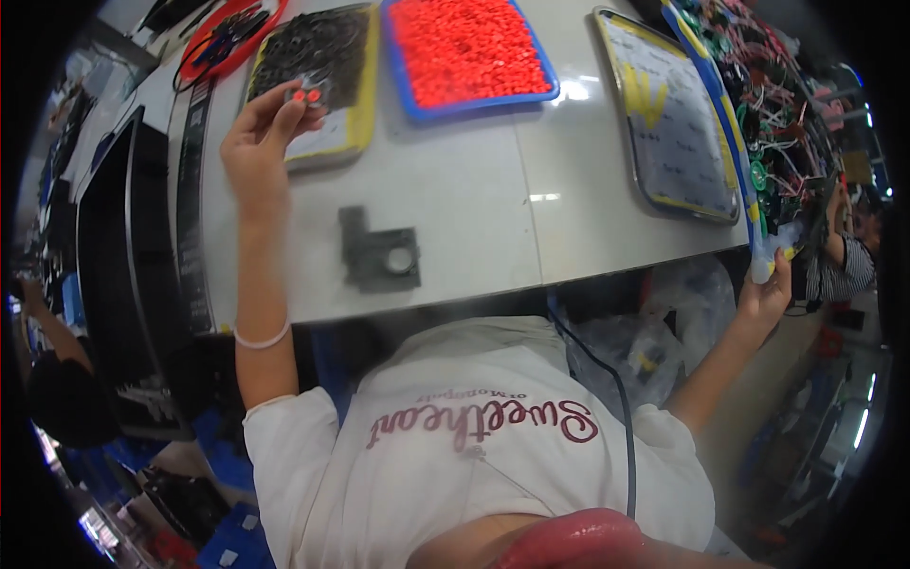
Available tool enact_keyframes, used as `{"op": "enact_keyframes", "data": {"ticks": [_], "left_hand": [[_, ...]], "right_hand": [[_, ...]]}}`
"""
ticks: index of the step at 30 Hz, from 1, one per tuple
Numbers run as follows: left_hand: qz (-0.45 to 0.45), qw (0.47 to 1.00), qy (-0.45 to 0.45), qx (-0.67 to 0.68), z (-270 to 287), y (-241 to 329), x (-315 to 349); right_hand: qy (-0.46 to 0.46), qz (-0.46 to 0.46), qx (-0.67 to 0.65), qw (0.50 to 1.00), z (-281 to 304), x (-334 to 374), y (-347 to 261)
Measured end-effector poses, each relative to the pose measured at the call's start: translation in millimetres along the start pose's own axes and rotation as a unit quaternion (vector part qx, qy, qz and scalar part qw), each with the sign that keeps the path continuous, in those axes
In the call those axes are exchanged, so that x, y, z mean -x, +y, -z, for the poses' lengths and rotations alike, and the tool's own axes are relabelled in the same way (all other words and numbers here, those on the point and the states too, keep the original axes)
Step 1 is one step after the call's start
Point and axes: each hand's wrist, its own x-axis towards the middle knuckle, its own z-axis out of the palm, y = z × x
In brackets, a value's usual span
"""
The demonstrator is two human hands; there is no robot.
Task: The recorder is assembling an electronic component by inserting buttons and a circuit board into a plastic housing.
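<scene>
My left hand [265, 137] is raised over the near edge of a yellow-rimmed tray [364, 128] of black rings. Its thumb and fingers pinch a small part with two red round spots [307, 96]; its exact kind is too small to tell. Out at the right, my right hand [766, 296] has its fingers closed on the near corner of a blue-and-yellow edged tray [755, 248] heaped with wires and green circuit boards. A dark grey plastic bracket [381, 256] with a round hole lies on the table in front of me, touched by neither hand.
A blue tray [413, 107] full of small red pieces stands at the back middle. Left of it is a red basin [210, 59] with dark cables. A flat tray lined with printed sheets [675, 142] lies at right. A black panel [118, 256] stands by the left edge.
</scene>
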Motion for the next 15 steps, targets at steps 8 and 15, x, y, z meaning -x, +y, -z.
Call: {"op": "enact_keyframes", "data": {"ticks": [8,15], "left_hand": [[-0.084,0.991,0.087,0.057,20,24,5],[-0.070,0.983,0.170,-0.006,54,42,66]], "right_hand": [[-0.106,-0.124,0.040,0.986,-144,58,107],[-0.257,-0.277,0.004,0.926,-230,126,176]]}}
